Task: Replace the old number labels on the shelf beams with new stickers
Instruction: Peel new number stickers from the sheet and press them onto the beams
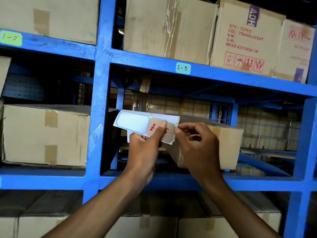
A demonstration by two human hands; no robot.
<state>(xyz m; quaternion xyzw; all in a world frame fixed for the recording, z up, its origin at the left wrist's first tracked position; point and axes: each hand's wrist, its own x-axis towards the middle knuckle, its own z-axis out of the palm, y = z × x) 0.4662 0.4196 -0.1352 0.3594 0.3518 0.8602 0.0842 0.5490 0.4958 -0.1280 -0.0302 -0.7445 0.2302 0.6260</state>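
My left hand [145, 148] holds a white sticker sheet [133, 122] in front of the middle shelf bay, thumb pressed on a tan label [160, 131] with red handwriting. The fingertips of my right hand [197, 143] pinch the right edge of that tan label. A blank blue-bordered sticker fills the sheet's left part. On the upper blue beam [240, 77] sits a cyan label reading 1-3 [183, 68]. A green label reading 1-2 [11, 38] is stuck on the beam at the far left.
Blue steel uprights [99, 100] and beams frame the bays. Taped cardboard boxes [46, 134] fill the shelves; a printed carton [243, 36] stands top right. A box [223, 146] lies right behind my hands. A lower beam [42, 179] runs below my wrists.
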